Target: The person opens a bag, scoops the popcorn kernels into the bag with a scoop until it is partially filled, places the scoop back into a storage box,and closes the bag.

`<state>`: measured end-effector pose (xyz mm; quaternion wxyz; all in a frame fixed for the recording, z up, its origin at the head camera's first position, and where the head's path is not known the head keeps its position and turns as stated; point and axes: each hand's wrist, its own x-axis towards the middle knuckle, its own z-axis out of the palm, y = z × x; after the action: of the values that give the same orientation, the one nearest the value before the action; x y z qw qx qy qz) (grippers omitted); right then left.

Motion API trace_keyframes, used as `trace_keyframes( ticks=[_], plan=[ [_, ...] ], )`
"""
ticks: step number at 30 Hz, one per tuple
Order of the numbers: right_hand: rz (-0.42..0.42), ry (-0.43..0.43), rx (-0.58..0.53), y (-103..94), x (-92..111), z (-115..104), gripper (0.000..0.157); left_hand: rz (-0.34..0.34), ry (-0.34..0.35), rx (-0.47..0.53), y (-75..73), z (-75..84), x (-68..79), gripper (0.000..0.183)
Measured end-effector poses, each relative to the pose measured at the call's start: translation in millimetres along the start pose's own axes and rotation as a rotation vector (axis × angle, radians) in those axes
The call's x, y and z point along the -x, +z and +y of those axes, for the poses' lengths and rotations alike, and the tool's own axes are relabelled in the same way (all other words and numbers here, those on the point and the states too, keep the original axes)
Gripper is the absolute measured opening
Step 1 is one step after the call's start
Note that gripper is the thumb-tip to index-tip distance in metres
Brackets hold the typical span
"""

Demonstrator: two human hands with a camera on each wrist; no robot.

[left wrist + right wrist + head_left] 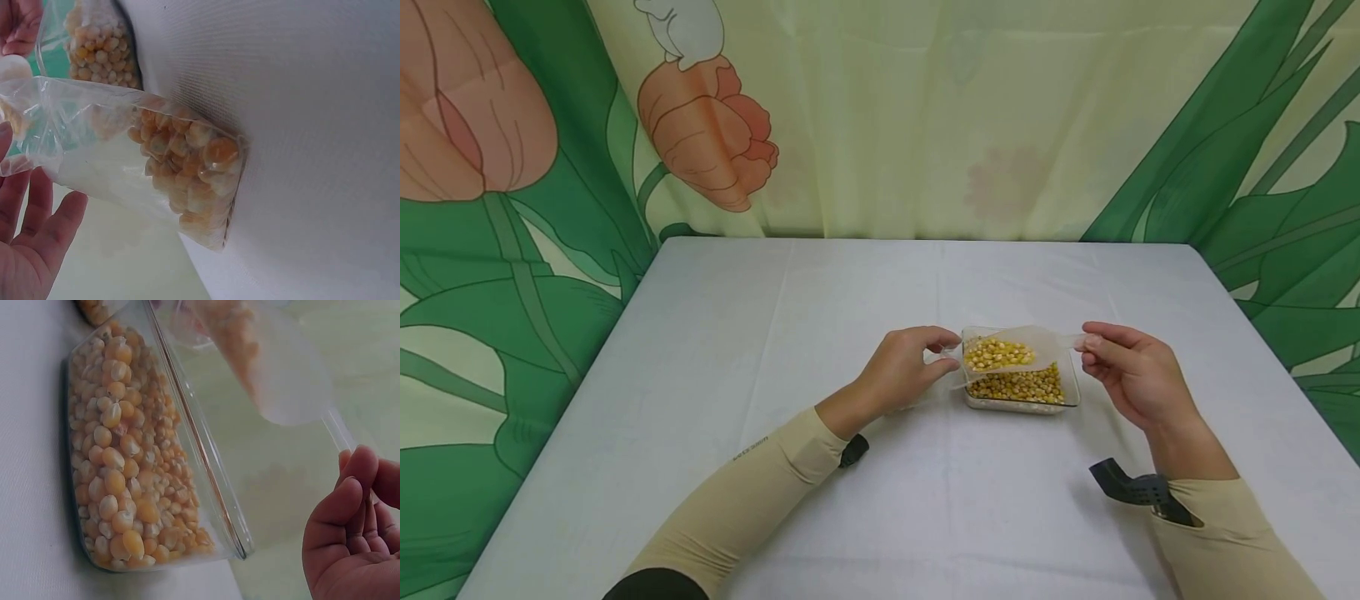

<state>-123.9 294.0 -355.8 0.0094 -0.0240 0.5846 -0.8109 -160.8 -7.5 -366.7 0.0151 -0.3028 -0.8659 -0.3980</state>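
Observation:
My left hand [895, 371] holds a clear plastic bag [94, 156] by its upper part, thumb and fingers curved around the mouth. Yellow corn kernels [187, 165] fill the bag's lower end. Between thumb and fingers, my right hand [1138, 375] pinches the thin handle of a whitish translucent scoop [1045, 343]. Kernels heap in the scoop's far end, which points at the bag's mouth. Below it stands a clear rectangular glass container [209, 472] with many more corn kernels [122, 481] inside.
A white cloth covers the table [700, 350]. Behind it hangs a curtain [880, 125] printed with tulips and leaves. Dark straps [1138, 487] sit at both wrists, over beige sleeves [752, 492].

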Motion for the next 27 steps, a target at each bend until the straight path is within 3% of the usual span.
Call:
trace_keyframes(
  ticks=[12, 27],
  plan=[
    [0.010, -0.027, 0.101, 11.2, -1, -1, 0.020, 0.006, 0.004, -0.002, 0.9, 0.8, -0.3, 0.027],
    [0.062, -0.047, 0.353, 21.2, -1, -6, 0.020, 0.023, 0.024, 0.015, 1.4, 1.3, 0.8, 0.028]
  ],
)
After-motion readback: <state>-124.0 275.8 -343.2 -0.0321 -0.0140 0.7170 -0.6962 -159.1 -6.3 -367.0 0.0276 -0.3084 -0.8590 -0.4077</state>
